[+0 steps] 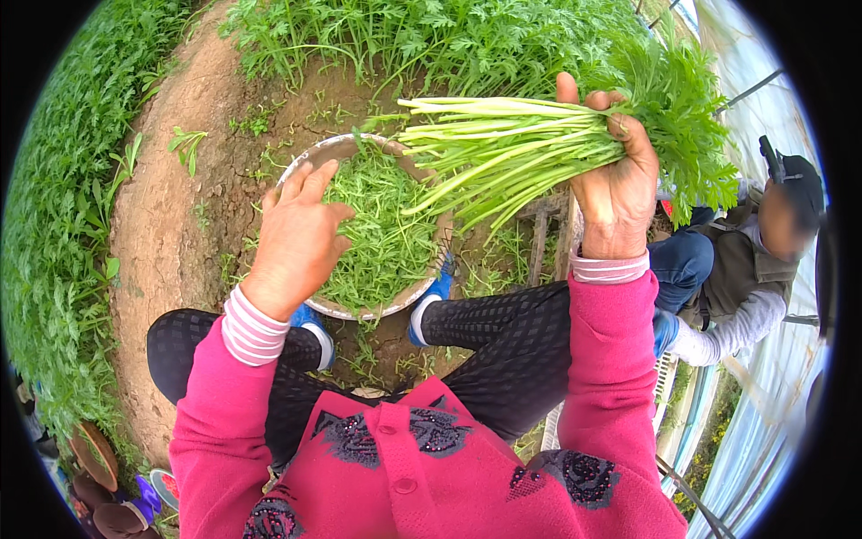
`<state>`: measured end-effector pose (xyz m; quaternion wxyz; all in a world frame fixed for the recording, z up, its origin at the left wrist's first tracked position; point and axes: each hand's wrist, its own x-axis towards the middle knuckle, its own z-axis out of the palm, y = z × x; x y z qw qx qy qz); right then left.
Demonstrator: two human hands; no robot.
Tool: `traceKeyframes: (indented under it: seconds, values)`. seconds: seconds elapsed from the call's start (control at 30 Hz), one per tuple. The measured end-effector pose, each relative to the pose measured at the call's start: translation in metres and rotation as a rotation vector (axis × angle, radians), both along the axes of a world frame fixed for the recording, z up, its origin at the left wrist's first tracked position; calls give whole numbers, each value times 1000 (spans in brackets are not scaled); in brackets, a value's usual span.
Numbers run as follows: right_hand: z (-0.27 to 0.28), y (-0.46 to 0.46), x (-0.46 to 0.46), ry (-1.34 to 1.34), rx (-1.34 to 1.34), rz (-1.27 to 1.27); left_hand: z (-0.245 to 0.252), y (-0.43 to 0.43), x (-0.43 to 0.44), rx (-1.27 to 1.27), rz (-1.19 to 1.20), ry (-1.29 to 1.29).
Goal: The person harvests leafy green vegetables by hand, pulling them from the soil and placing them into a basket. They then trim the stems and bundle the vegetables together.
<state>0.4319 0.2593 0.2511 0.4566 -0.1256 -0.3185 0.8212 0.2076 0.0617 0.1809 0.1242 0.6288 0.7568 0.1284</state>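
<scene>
My right hand (616, 175) grips a bunch of leafy greens, likely garland chrysanthemum, around its upper stems. The pale cut stems (502, 145) point left in a fan, and the feathery leaves (680, 121) hang out to the right of the fist. My left hand (296, 236) hovers, palm down, over the left side of a round basin (401, 310). Its fingers are apart and nothing shows in them. Loose leaf and stem trimmings (377, 229) cover the inside of the basin, which stands on the soil between my feet. The stem ends overlap the basin's right rim from above.
Dense rows of the same greens grow ahead (431, 40) and at the left (60, 222), with a bare soil path (161, 229) between. A slatted wooden piece (542, 236) lies right of the basin. Close at right crouches another person (734, 263), beside plastic sheeting (754, 411).
</scene>
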Motion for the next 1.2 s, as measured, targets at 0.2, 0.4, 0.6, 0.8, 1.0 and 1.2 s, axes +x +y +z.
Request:
traceKeyframes:
  seconds: [0.2,0.4,0.6,0.8,1.0,1.2]
  values:
    - [-5,-5,-4,-71,73,6,8,13,12,539,97,-592]
    - [-9,-25,-23,-127,45,110,6,27,22,715,-16,-269]
    - [-6,-12,-16,-50,-111,111,-4,21,1,765,138,-593]
    - [2,4,-6,80,-377,128,-5,25,-20,330,144,-1498]
    - [-5,-2,-11,10,-383,117,-22,27,-1,192,-122,-2007]
    - [2,4,-1,34,-333,4,-2,13,-28,332,-307,-2128]
